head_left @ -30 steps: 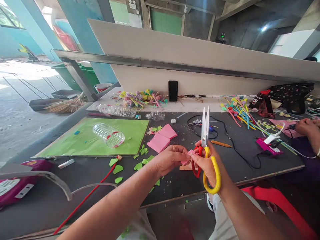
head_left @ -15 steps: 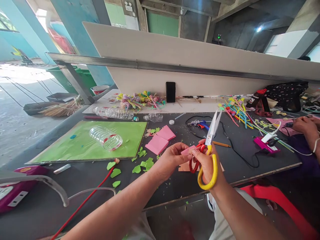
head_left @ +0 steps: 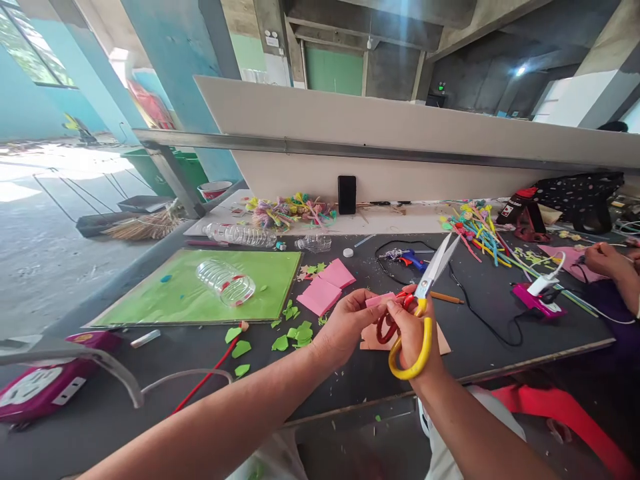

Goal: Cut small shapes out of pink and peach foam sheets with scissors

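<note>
Scissors (head_left: 424,287) that had stood nearly upright a second earlier now leaned over to the right, and the pink paper (head_left: 379,300) showed flatter between the fingertips. Just beyond the right fingers, past the blades, lay a blue glue gun (head_left: 413,259) with its black cord (head_left: 463,293) looping round to the right; an orange stick (head_left: 447,297) lay near the right knuckles. Beneath the fingers was a tan sheet (head_left: 443,341), partly covered by the hand and handles. Left of the fingers were two pink squares (head_left: 320,295) and a scatter of green scraps (head_left: 300,333); farther left, a clear bottle (head_left: 225,281) lay on a green sheet (head_left: 150,293). A white cap (head_left: 348,253) and a phone (head_left: 347,195) were straight beyond. Well to the right of the fingers, past a purple power strip (head_left: 543,302), was another person's hand (head_left: 607,259).

Pale and small, the pink paper stuck out as a narrow strip, pinched by the thumb and fingers of the left hand (head_left: 345,323). The right hand (head_left: 411,330) was clamped round the scissors, its thumb at the paper's near edge. The blades stood slightly apart, silver above one red and one yellow handle.
</note>
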`<state>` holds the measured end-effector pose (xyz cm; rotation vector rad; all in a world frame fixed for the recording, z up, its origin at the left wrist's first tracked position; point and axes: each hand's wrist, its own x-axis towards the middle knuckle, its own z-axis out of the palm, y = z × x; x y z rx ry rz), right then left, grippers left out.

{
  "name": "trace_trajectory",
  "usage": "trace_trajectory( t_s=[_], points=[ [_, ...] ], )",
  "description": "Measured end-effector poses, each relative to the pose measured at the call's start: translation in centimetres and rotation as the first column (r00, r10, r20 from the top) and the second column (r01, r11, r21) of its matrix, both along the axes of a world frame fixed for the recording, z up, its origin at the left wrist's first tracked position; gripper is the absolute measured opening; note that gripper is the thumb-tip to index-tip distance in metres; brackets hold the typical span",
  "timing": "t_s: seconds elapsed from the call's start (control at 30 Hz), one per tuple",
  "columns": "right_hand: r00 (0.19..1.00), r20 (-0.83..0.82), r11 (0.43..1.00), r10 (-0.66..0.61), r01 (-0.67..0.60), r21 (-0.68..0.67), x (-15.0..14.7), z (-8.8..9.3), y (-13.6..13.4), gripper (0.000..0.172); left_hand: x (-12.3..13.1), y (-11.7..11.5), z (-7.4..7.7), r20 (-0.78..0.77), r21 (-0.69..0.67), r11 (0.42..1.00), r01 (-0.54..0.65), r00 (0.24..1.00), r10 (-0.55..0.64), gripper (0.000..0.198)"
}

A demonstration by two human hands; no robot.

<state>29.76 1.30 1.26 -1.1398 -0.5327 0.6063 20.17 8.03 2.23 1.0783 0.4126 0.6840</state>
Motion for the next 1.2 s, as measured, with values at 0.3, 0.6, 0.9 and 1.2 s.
trace_trajectory(
  t_s=[0.3,0.6,0.9,1.2],
  points=[
    [1.0,-0.007,0.999,-0.011,0.011,0.03,-0.1,0.3,-0.1,0.03,0.9,-1.5,0.2,0.062,-0.172,0.984,-0.048,0.996,0.059,0.026],
    [0.999,-0.039,0.999,0.035,-0.035,0.0,-0.7,-0.1,0.0,0.033,0.6,-0.8,-0.9,0.077,-0.163,0.975,-0.151,0.983,0.165,0.018],
    [0.91,-0.099,0.913,0.403,-0.407,-0.019,-1.1,1.7,-1.1,0.022,-1.3,2.4,0.8,0.089,-0.119,0.954,-0.274,0.954,0.286,0.018],
    [0.746,-0.024,0.704,0.665,-0.638,-0.313,-1.1,1.0,-3.7,0.042,-3.5,4.9,3.1,0.229,-0.227,0.904,-0.363,0.882,0.412,0.016]
  ],
)
